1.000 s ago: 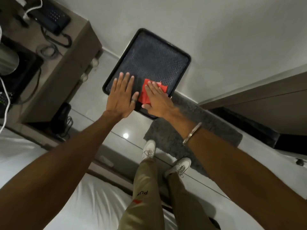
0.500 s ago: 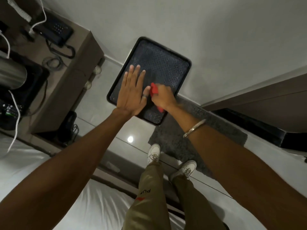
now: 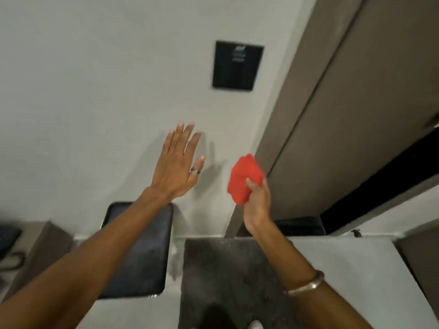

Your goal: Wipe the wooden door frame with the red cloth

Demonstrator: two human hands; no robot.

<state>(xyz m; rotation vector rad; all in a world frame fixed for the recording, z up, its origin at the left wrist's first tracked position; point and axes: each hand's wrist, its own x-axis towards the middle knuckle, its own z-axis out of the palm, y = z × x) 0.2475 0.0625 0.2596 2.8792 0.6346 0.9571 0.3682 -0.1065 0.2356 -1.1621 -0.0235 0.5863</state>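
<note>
The pale wall point(image 3: 99, 74) fills the far left of the view, and the wooden door frame point(image 3: 306, 96) runs up the right as a brown strip slanting from low centre to the top right, with the door point(image 3: 370, 129) beyond it. A black plaque point(image 3: 237, 65) hangs on the wall just left of the frame. Low down, a dark mat point(image 3: 228, 276) lies on the floor point(image 3: 344, 269) beside a black tray point(image 3: 140, 252) leaning at the wall's foot.

The left hand point(image 3: 177, 167) is spread flat, fingers straight, holding nothing; whether the palm touches the wall cannot be told. The right hand point(image 3: 257, 198) is closed around the red cloth point(image 3: 244, 180), which is bunched into a wad near the frame's left edge but apart from it.

The step in hand looks like bringing the cloth onto the frame. To do it well, the wad should be opened a little so a broad face meets the wood, then pressed flat and drawn along the strip's length in overlapping passes, covering the narrow edge beside the wall too. The free hand could brace on the wall for balance.
</note>
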